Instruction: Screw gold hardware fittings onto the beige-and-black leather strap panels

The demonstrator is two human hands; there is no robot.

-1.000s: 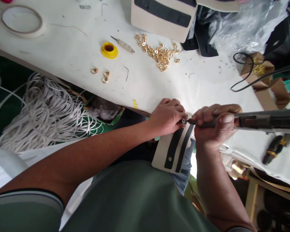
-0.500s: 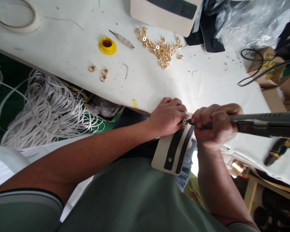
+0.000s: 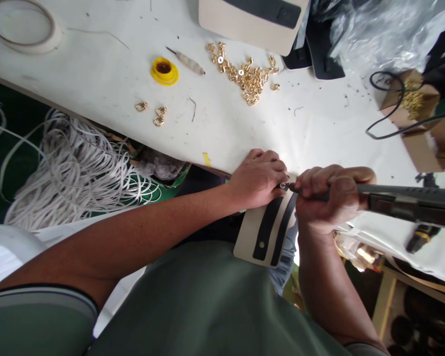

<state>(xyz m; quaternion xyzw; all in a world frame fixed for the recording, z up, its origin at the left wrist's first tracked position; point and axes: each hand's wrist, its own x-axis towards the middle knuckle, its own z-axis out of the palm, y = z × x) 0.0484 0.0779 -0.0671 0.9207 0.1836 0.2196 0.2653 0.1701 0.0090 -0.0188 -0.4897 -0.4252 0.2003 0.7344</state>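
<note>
My left hand (image 3: 260,178) is closed at the table's front edge, thumb and forefinger pinching a small metal ring fitting (image 3: 283,186) over the beige panel. The beige panel (image 3: 244,237) carries two black strips (image 3: 266,227) and juts over the edge towards my body; a round metal stud (image 3: 261,244) shows on one strip. My right hand (image 3: 328,195) is wrapped around the front of a grey electric screwdriver (image 3: 411,198), held nearly level. Its tip meets the fitting at my left fingertips. My fingers hide the panel's far end.
Gold metal fittings (image 3: 250,81) lie heaped on the white table (image 3: 114,89), near a thin pointed tool (image 3: 187,62) and a yellow spool (image 3: 164,70). Tape (image 3: 52,42) lies far left. Open cardboard boxes (image 3: 428,148), a black cable (image 3: 402,99) and a power tool (image 3: 421,237) are at right.
The rear of the screwdriver has dropped slightly towards me, and my right hand has shifted a little with it. My left hand and the panel stay almost in place.
</note>
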